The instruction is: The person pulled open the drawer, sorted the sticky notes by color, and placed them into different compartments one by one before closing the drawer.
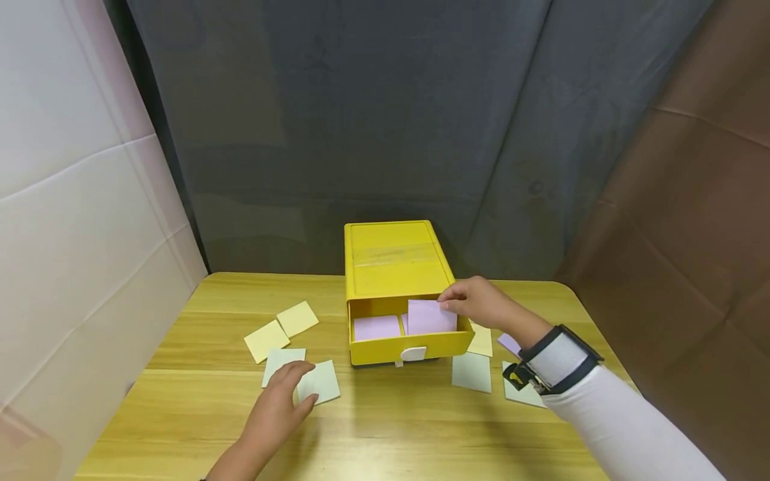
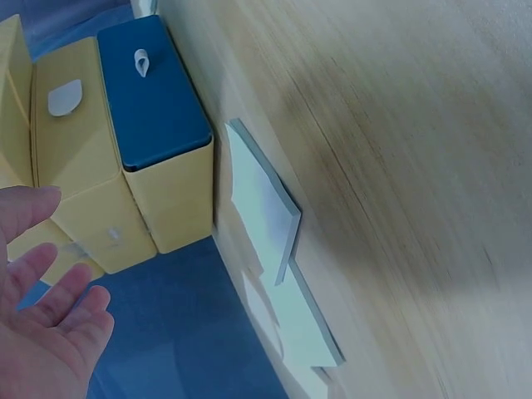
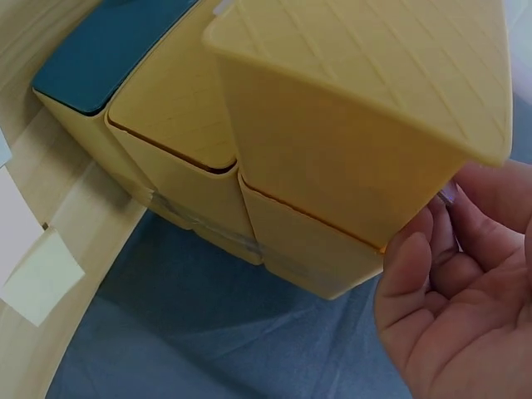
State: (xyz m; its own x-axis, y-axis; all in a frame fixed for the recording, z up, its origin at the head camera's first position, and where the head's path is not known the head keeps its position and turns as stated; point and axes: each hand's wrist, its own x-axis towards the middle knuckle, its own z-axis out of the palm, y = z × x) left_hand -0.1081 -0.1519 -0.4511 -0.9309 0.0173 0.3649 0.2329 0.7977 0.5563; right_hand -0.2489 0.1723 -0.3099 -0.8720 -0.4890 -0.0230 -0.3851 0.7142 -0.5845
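In the head view my right hand (image 1: 481, 304) pinches a purple sticky note pad (image 1: 430, 318) by its upper right edge. It holds the pad upright in the right side of a pulled-out yellow drawer (image 1: 375, 351). A second purple pad lies in the drawer's left compartment, and a sliver of purple shows beside the held one. Seen from the right wrist, the drawer's wall hides most of what the fingers (image 3: 407, 266) grip. My left hand (image 1: 278, 401) hovers with spread, relaxed fingers near two pale green pads (image 1: 320, 383), holding nothing.
The yellow drawer cabinet (image 1: 394, 260) stands at the table's back, with a blue lowest drawer (image 2: 154, 96). Two yellow pads (image 1: 267, 341) lie left. Right of the cabinet lie a yellow pad (image 1: 480, 341), green pads (image 1: 472, 372) and a purple pad (image 1: 509, 344), partly behind the right arm.
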